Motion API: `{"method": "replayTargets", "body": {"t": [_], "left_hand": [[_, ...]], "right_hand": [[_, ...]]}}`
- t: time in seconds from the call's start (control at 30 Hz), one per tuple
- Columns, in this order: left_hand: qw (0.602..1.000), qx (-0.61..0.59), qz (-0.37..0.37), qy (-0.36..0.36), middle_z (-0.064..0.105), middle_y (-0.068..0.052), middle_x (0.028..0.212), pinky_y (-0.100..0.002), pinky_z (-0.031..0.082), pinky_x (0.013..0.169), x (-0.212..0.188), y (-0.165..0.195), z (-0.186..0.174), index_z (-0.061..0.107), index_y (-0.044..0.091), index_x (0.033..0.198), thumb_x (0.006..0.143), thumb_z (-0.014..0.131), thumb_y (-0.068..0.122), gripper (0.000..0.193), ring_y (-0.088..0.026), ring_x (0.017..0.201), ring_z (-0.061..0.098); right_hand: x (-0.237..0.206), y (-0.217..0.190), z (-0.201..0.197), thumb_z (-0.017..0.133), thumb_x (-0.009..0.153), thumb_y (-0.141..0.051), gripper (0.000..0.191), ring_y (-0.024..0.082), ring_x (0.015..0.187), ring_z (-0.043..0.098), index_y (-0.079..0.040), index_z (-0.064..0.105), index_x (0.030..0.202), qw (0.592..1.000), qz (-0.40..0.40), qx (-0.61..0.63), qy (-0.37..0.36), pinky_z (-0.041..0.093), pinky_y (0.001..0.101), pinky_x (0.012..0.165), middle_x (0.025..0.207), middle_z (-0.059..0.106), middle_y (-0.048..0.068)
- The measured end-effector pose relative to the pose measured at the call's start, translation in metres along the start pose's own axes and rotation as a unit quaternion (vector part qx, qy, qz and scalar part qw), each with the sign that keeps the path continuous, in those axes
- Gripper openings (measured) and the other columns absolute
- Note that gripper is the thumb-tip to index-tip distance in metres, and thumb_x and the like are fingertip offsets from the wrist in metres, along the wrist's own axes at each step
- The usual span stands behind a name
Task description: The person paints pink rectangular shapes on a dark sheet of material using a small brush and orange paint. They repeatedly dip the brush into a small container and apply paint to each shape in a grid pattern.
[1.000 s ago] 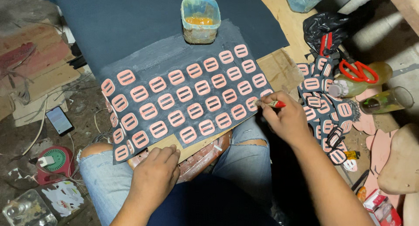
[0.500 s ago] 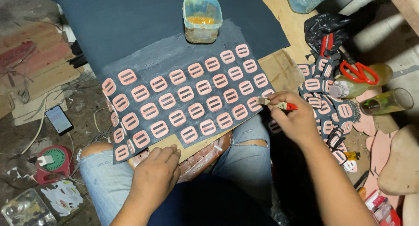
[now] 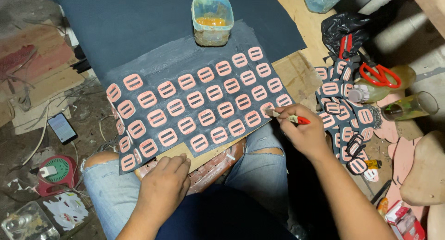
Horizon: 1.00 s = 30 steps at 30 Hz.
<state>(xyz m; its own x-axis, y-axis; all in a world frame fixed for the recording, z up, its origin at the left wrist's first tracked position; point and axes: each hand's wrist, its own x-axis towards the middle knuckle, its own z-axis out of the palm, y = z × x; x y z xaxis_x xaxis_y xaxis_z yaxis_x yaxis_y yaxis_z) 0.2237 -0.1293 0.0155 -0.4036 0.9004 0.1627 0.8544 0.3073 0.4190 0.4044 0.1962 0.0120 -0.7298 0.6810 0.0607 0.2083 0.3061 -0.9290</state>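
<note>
Here the right hand (image 3: 306, 131) pinches a red-handled brush (image 3: 287, 116), its tip at the dark sheet's (image 3: 185, 64) lower right pink buckle-shaped piece (image 3: 268, 109). The left hand (image 3: 162, 186) rests flat, grasping nothing, on the board's (image 3: 178, 151) near edge. If that hand slips, the sheet could slide off the lap, smearing glue.

Dim overhead light, sharp focus, dark corners

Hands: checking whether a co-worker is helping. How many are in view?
2. The left hand rests on the board at its near edge on the lap; the right hand holds a red-handled brush at the dark sheet's right edge. No others show.
</note>
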Motion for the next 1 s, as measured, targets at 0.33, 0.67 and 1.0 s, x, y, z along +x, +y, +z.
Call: {"method": "replayTargets", "body": {"t": [0.33, 0.67, 1.0], "left_hand": [[1.000, -0.004, 0.002, 0.007, 0.069, -0.004, 0.111, -0.037, 0.056, 0.074, -0.001, 0.001, -0.002, 0.070, 0.004, 0.109, 0.071, 0.074, 0.013, 0.040, -0.024, 0.094, 0.063], [1.000, -0.010, 0.006, 0.004, 0.068, -0.005, 0.110, -0.037, 0.056, 0.074, 0.000, 0.001, -0.001, 0.070, 0.003, 0.110, 0.070, 0.075, 0.013, 0.042, -0.025, 0.093, 0.063], [1.000, -0.012, 0.002, 0.004, 0.068, -0.005, 0.111, -0.037, 0.056, 0.074, 0.000, 0.000, 0.001, 0.069, 0.003, 0.110, 0.071, 0.074, 0.012, 0.041, -0.025, 0.092, 0.063]], "right_hand": [[0.004, 0.008, 0.001, 0.068, 0.097, 0.000, 0.009, 0.021, 0.105, 0.070, 0.001, 0.064, 0.105, 0.993, -0.077, -0.013, 0.088, 0.055, 0.0341, 0.093, 0.118, 0.074, 0.016], [0.004, -0.004, 0.014, 0.072, 0.089, -0.004, 0.012, 0.016, 0.091, 0.073, 0.000, 0.064, 0.097, 0.994, -0.053, -0.086, 0.050, 0.057, 0.0301, 0.081, 0.104, 0.077, 0.011], [0.017, -0.008, 0.019, 0.074, 0.091, -0.013, 0.017, 0.014, 0.074, 0.071, -0.003, 0.064, 0.099, 0.995, -0.017, -0.085, 0.050, 0.056, 0.0280, 0.070, 0.089, 0.074, 0.008]]}}
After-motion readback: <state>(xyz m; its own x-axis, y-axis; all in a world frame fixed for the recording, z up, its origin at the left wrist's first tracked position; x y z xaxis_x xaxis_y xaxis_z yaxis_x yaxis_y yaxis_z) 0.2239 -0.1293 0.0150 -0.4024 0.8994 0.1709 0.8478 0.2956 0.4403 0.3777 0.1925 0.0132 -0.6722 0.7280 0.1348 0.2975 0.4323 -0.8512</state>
